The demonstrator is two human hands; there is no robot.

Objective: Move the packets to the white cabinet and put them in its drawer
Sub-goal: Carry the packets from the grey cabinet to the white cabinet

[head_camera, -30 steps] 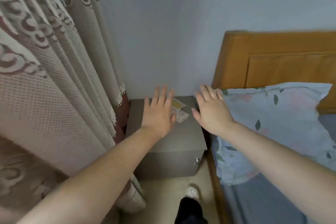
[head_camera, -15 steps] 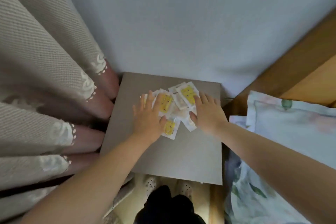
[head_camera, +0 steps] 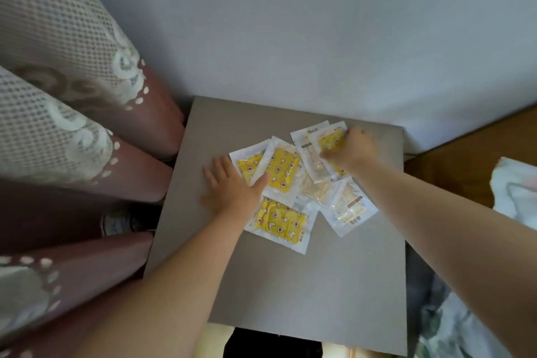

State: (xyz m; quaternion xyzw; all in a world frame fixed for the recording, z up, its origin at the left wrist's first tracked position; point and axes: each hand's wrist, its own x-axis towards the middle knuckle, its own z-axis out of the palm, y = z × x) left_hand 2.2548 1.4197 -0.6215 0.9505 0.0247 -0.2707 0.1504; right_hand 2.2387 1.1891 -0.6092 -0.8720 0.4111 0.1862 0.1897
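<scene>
Gathering looks like your next move: your right grip (head_camera: 354, 151) pinches the far packet (head_camera: 329, 140), fingers curled, while your left grip (head_camera: 232, 192) lies flat and straight-fingered on the left ones; remaining packets (head_camera: 283, 167) spread across the desk (head_camera: 290, 285) between both grips.

White packets (head_camera: 283, 167) with yellow, star-and-moon printed panels; plain grey tabletop (head_camera: 290, 285); at nine o'clock, cream lace curtain (head_camera: 58, 38) over maroon.
</scene>
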